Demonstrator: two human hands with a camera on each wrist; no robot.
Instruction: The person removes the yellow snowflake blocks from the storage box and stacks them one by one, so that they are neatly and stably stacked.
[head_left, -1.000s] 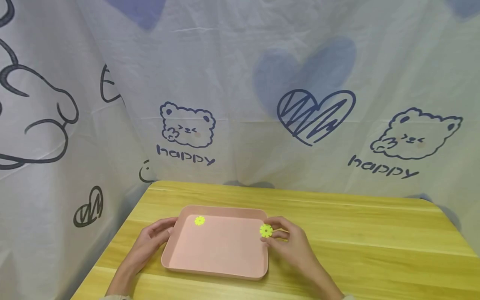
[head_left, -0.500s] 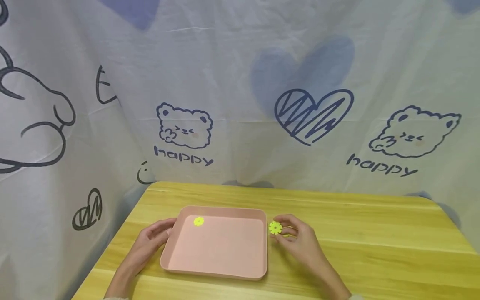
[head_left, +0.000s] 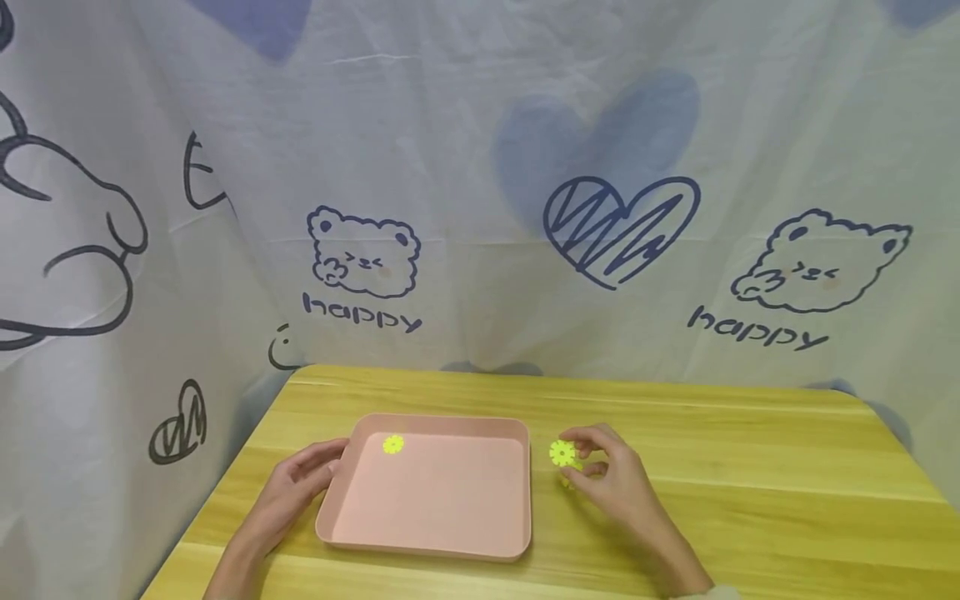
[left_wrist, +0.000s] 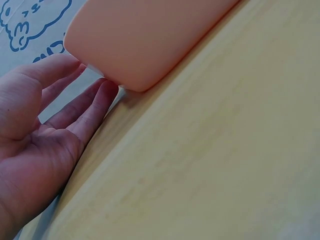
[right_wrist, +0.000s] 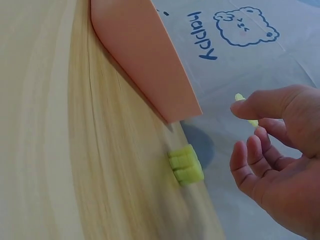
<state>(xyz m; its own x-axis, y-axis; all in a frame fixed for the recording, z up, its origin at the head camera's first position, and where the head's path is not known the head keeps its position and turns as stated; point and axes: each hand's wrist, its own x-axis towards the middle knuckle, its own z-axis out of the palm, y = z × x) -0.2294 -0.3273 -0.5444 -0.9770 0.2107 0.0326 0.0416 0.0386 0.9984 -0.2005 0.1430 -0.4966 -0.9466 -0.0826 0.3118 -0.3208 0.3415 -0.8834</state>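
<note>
My right hand pinches a yellow-green notched disc between thumb and fingers, to the right of the pink tray. In the right wrist view, the thumb largely covers this disc. On the table below that hand stands a small stack of similar yellow-green pieces, partly hidden behind the fingers in the head view. Another yellow disc lies inside the tray near its back left corner. At the tray's left wall, my left hand rests its fingertips against the outside, fingers loosely extended.
The wood-grain table extends well to the right of the tray. A pale curtain printed with hearts and bears hangs behind and along the left of the table.
My right hand has moved from the tray's right rim out to the right, still holding the disc. The stack below it has come into sight. My left hand stays at the tray.
</note>
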